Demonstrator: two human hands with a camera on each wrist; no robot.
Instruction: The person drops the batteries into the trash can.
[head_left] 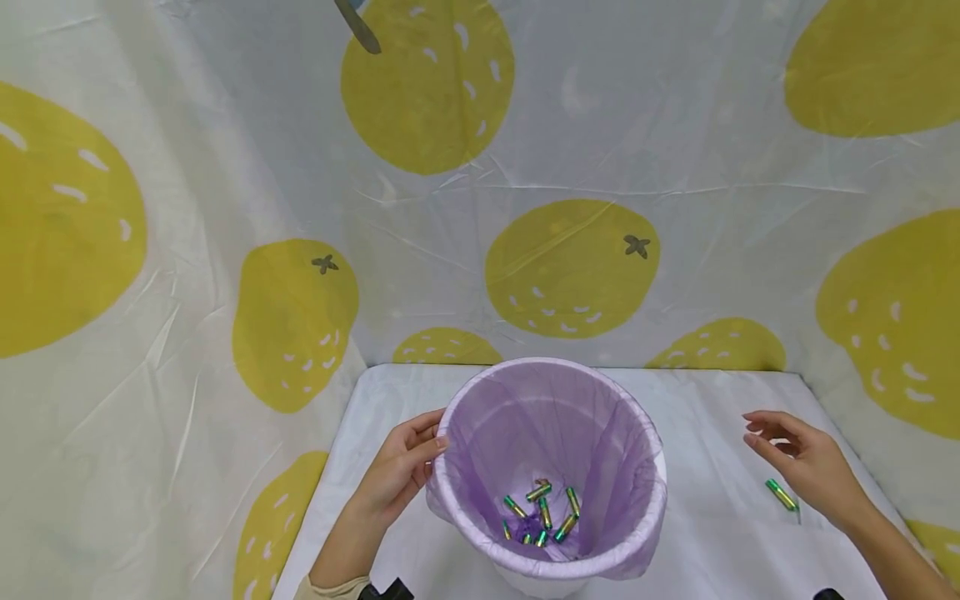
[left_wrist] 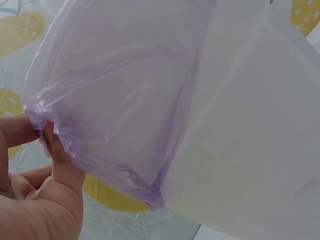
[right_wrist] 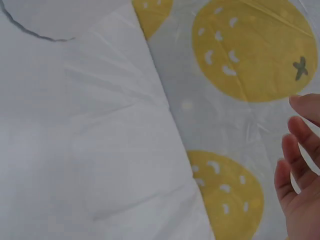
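Note:
A white trash bin [head_left: 543,586] stands on the table, lined with a purple plastic bag [head_left: 491,433] folded over its rim. Several green-and-gold batteries [head_left: 545,512] lie at the bottom inside. My left hand [head_left: 397,467] grips the bin's rim on the left side, thumb and fingers over the bag edge; in the left wrist view, fingers [left_wrist: 60,162] pinch the bag's fold. To the right, apart from the bin, my right hand [head_left: 806,467] hovers with loosely bent fingers and nothing in them. Just left of that hand, one battery [head_left: 782,495] lies on the table.
A white cloth covers the table [head_left: 705,467]. Pale sheets printed with large yellow fruit [head_left: 573,267] hang behind and at both sides. Dark edges of wrist gear [head_left: 386,591] show at the bottom.

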